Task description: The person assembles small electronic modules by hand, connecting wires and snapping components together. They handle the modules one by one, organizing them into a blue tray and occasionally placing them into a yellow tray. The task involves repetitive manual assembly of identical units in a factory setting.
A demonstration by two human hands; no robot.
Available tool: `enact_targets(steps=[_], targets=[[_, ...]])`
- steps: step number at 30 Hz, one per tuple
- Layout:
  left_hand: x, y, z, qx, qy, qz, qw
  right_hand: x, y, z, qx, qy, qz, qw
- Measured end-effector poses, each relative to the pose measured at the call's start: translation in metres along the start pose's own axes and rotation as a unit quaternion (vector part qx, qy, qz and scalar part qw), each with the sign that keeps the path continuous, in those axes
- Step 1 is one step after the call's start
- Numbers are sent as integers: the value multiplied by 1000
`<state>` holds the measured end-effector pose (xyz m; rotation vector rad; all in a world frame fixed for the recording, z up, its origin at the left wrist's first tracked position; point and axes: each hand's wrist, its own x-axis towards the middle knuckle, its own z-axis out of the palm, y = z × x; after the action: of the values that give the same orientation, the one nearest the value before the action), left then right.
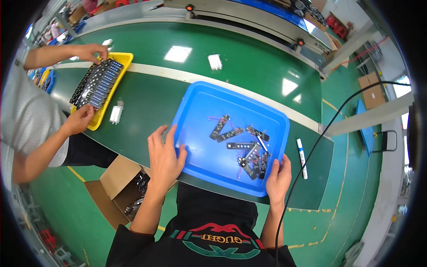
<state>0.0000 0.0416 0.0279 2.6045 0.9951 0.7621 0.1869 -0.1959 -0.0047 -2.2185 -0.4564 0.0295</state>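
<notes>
- Left hand (165,155): at left side of blue tray (201,153), thumb by the rim, fingers spread; thumb and fingertips apart, not closed round anything.
- Right hand (279,178): at lower right corner of tray, thumb and fingers pointing up along the rim; can't tell if it's clamped on the edge or only resting there.
- Blue tray: on dark green table (144,100), between the two hands, slightly skewed, near edge close to the person's body.
- Circuit boards (240,146): several narrow dark strips, loose in tray, mostly middle to right half, odd angles, some overlapping; thin pinkish wires on a few. Neither hand on them.
- Marker (302,159): white and blue, on table right of tray, well apart from it.
- Black cable (329,127): runs down in front of table's right part, passing near right hand.
- White block (116,114): on table, between blue tray and yellow tray (116,84).
- Yellow tray: far left, rows of similar boards inside; co-worker's hands (81,119) at it.
- Cardboard box (116,178): open, below table edge, left; dark and shiny parts inside.
</notes>
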Motion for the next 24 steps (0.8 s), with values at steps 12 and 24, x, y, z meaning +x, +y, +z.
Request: enact_targets(steps=[12,24], targets=[[25,73,53,-69,-185,315,928,-3,-43,3,-190,-32,-296,936],[32,76,42,-97,-147,302,937,9,-52,13,-147,-117,-313,931]])
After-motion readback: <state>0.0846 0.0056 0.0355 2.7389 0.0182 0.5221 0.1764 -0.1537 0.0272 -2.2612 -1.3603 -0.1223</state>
